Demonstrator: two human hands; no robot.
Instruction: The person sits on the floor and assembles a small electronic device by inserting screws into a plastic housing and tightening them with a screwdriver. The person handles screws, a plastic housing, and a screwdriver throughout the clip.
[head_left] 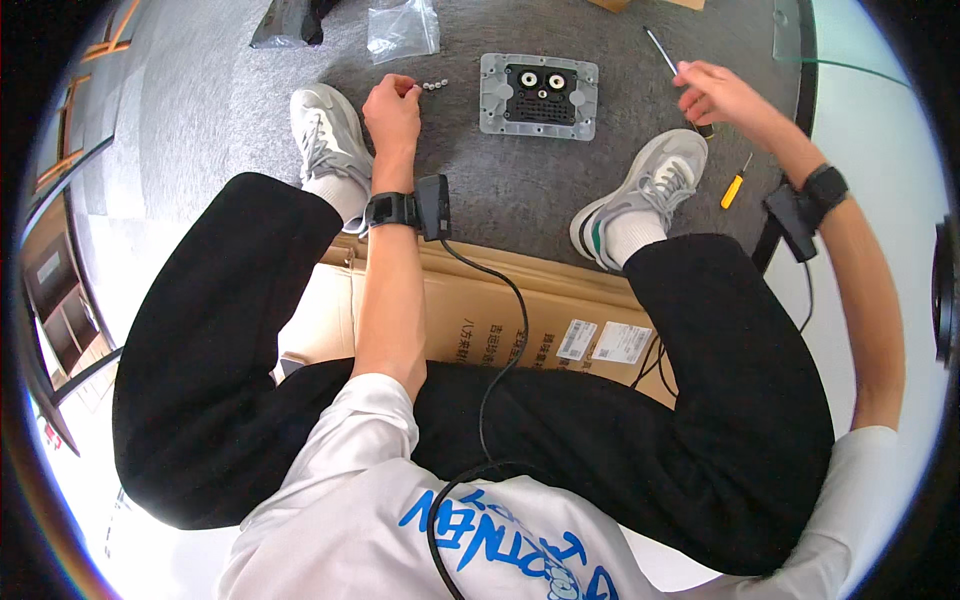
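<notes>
1. Take the grey casing [490, 98] as the clock's centre, with 12 pointing away from the person. It lies flat on the dark grey surface [500, 200], its black middle bearing two silvery rings.
2. The left hand [392, 108] is at 9 o'clock, fingers curled and tips drawn together; whether anything is pinched there I cannot tell.
3. Small metal pieces [435, 85] lie in a short row just beside those fingertips, between that hand and the casing.
4. The right hand [712, 92] is at 3 o'clock, fingers bent over a long screwdriver [658, 47] whose shaft points toward 11; the hand hides most of the handle, so I cannot tell if it is grasped.
5. A yellow-handled screwdriver [733, 191] lies at 4 o'clock, apart from the right hand.
6. Farther out, a clear plastic bag [403, 32] lies at 10, with a black item [285, 25] beyond it.
7. At 6 o'clock, a cardboard box [470, 300] sits between the person's legs.
</notes>
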